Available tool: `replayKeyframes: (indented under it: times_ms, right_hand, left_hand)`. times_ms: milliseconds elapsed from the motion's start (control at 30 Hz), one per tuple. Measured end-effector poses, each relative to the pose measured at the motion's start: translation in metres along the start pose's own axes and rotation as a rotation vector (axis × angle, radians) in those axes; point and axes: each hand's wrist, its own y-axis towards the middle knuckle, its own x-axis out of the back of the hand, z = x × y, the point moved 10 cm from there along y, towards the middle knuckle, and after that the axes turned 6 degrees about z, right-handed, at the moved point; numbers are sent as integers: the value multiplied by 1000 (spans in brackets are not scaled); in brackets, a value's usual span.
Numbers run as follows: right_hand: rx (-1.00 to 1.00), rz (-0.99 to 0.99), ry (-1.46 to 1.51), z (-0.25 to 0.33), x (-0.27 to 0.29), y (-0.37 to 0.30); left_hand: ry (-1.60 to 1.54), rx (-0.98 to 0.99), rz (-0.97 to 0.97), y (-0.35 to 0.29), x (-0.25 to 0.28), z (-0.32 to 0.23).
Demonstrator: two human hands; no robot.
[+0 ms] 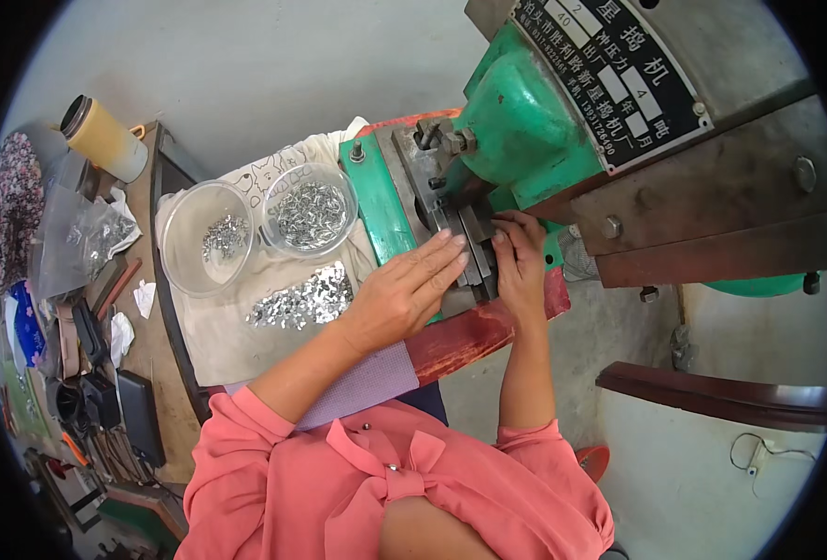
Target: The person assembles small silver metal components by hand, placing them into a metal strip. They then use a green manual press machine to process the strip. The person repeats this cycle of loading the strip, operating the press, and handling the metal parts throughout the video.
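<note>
Bare hands [399,291] [522,263] touch a dark metal block [477,252] (grooved, straight-edged).

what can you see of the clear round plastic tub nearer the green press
This clear round plastic tub has a thin rim and an open top. Small silvery metal pieces are heaped inside. It rests upright on cream cloth, left of the green metal press base and close beside a second clear round tub. The left hand and right hand are off it.
</note>
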Motion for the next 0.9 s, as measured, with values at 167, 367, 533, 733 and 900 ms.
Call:
replayKeyframes:
  times_ms: [167,367,533,733,900]
  right_hand:
    - [232,-685,-122,32,80,-65]
    - [384,-1266,-163,50,239,-96]
    - [399,-965,-28,31,298,-42]
    - [252,-1036,-251,63,295,-39]
    - [128,-911,-20,88,388,-30]
  left_hand:
    - [-210,210,-196,-5,20,19]
    - [-335,381,-89,-3,2,41]
    - [-334,425,-84,3,-2,46]
    - [-272,496,-113,3,-1,49]
    - [-242,494,-158,8,5,49]
